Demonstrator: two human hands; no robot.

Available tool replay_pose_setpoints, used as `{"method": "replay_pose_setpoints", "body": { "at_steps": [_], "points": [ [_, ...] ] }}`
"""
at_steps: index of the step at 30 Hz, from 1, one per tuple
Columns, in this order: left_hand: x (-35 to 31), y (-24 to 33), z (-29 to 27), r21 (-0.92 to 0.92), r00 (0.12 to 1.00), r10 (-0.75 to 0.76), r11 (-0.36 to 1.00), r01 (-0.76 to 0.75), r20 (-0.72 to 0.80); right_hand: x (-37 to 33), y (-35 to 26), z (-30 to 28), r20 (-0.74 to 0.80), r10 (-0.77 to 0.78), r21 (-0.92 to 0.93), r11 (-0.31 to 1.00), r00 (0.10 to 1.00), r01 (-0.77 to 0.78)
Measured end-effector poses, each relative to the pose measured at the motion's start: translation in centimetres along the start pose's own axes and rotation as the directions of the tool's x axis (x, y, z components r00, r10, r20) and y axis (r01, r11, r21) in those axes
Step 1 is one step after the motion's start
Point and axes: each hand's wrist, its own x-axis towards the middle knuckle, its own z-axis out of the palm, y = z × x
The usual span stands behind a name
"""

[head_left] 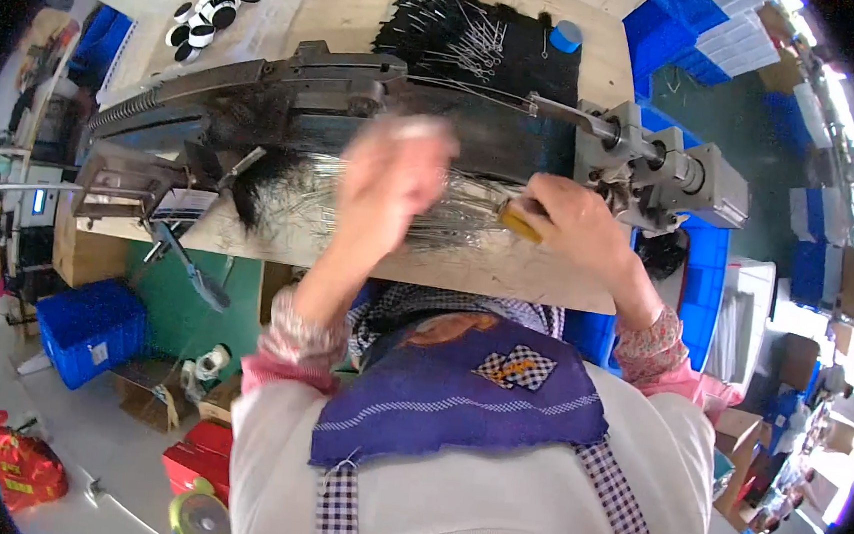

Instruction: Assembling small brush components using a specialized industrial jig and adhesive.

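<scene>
On the wooden surface [536, 288] we see a grey machine [335, 99] and, along its near side, thin metal wires [462, 210]. The left hand [394, 172] blurs above them; we cannot tell its fingers' state. At the wires' right end, the right hand [578, 224] clamps its fingers on a yellow block [522, 221].

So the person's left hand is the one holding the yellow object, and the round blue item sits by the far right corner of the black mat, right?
Not quite: the head view shows the right hand holding the yellow object. The round blue item does sit by the far right corner of the black mat.
</scene>
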Motion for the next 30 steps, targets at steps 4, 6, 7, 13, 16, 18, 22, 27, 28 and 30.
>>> {"method": "replay_pose_setpoints", "body": {
  "at_steps": [4, 6, 7, 13, 16, 18, 22, 27, 28, 30],
  "points": [
    [5.5, -1.9, 5.1, -0.359, 0.711, -0.521, 0.623, 0.695, 0.472, -0.6, -0.9, -0.9, 0.265, 0.061, -0.058, 0.997, 0.962, -0.048],
    [5.8, -4.1, 4.5, -0.457, 0.732, -0.587, 0.576, 0.678, 0.345, -1.4, -2.0, -2.8, 0.311, 0.110, -0.179, 0.982, 0.944, -0.055],
    [5.5, -4.1, 4.5, -0.502, 0.787, -0.584, 0.630, 0.593, 0.196, -2.0, -1.7, -3.3, 0.343, 0.112, -0.080, 0.993, 0.932, -0.090],
    [4.7, -4.7, 3.5, -0.478, 0.884, -0.429, 0.825, 0.301, -0.184, 4.5, -0.2, -7.0, -0.371, -0.105, 0.031, 0.992, 0.923, 0.126],
    [4.6, -4.3, 3.7, -0.432, 0.889, -0.416, 0.849, 0.305, -0.190, 11.7, 0.7, -5.2, -0.383, -0.246, -0.187, 0.965, 0.890, 0.186],
    [4.7, -4.1, 4.1, -0.434, 0.868, -0.457, 0.833, 0.343, -0.192, 14.6, 1.0, -2.8, -0.078, -0.250, -0.095, 0.966, 0.965, 0.242],
    [4.2, -3.8, 4.5, -0.468, 0.852, -0.473, 0.820, 0.331, -0.225, 14.0, 0.5, -3.0, 0.086, -0.158, 0.244, 0.961, 0.984, 0.133],
    [4.3, -3.8, 4.4, -0.496, 0.859, -0.458, 0.814, 0.302, -0.229, 14.9, 1.0, -5.1, 0.321, 0.005, 0.579, 0.791, 0.947, -0.200],
    [4.3, -3.8, 4.4, -0.530, 0.875, -0.462, 0.782, 0.328, -0.142, 15.3, 0.4, -5.7, 0.381, 0.041, 0.576, 0.771, 0.924, -0.272],
    [4.8, -3.7, 4.5, -0.589, 0.894, -0.448, 0.714, 0.378, 0.031, 15.9, 1.5, -5.2, 0.419, -0.001, 0.594, 0.757, 0.908, -0.273]
  ]
}}
